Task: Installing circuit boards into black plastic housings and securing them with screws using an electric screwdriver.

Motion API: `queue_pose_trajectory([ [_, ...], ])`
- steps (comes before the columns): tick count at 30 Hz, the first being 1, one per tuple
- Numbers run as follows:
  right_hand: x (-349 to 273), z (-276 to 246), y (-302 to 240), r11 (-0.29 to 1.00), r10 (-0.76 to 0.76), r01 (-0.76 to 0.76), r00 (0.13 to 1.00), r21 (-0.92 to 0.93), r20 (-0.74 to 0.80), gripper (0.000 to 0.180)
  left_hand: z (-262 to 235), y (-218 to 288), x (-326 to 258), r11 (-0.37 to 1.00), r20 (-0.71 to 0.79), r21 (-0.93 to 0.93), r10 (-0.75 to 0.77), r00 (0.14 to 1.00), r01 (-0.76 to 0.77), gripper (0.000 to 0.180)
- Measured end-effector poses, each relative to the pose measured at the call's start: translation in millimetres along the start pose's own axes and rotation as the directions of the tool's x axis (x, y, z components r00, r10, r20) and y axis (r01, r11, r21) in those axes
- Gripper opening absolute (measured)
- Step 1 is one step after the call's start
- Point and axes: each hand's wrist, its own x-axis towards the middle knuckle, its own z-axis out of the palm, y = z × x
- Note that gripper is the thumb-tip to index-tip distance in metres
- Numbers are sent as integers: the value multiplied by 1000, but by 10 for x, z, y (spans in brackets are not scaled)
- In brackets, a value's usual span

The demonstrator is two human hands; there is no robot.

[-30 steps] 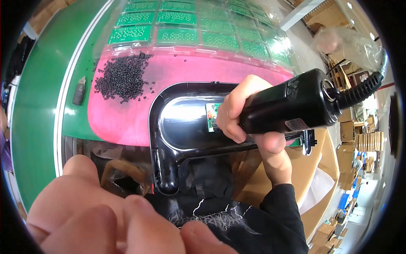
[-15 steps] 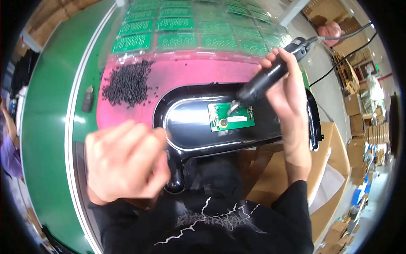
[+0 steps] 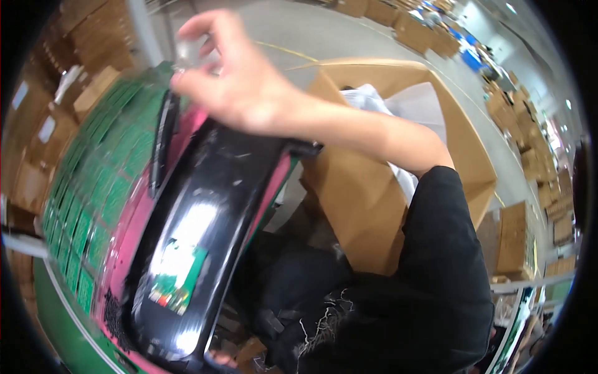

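My right hand (image 3: pixel 233 81) reaches across to the far left, above the far end of the black plastic housing (image 3: pixel 240 168). Its thumb and fingers curl around a pale, translucent thing (image 3: pixel 185 53), too blurred to name. Just below the hand, the black electric screwdriver (image 3: pixel 163 143) lies beside the housing. Inside the housing rests a green circuit board (image 3: pixel 196 268), partly lost in glare. Of my left hand (image 3: pixel 221 358), only a small bit shows by the housing's near end at the lower edge; its fingers are mostly hidden.
Clear trays of green circuit boards (image 3: pixel 106 162) stand left of the pink mat (image 3: pixel 128 234). Black screws (image 3: pixel 114 318) lie heaped by the housing's near corner. An open cardboard box (image 3: pixel 355 206) with white wrapping (image 3: pixel 417 106) stands at the right. A post (image 3: pixel 144 31) rises at the back.
My view has swung right. The screwdriver, earlier in my right hand over the circuit board, now lies beside the housing. My left hand has dropped mostly out of sight.
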Motion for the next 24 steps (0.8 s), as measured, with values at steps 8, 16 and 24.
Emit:
queue_pose_trajectory([
  [8, -565, -2239, 1699, 544, -288, -93, 913, -834, -289, 55, -1259, -577, 1142, -519, 923, -380, -156, 353, 765, 28],
  [16, -2086, -3030, 2835, 139, 666, -729, 570, -670, -482, 91, -1318, -983, 1158, -273, 725, -674, -423, 543, 687, 33],
  [24, -2015, -2284, 2127, 26, 445, -274, 864, -961, -235, 66, -1719, -1582, 1093, 63, 385, -852, -596, 704, 520, 40],
])
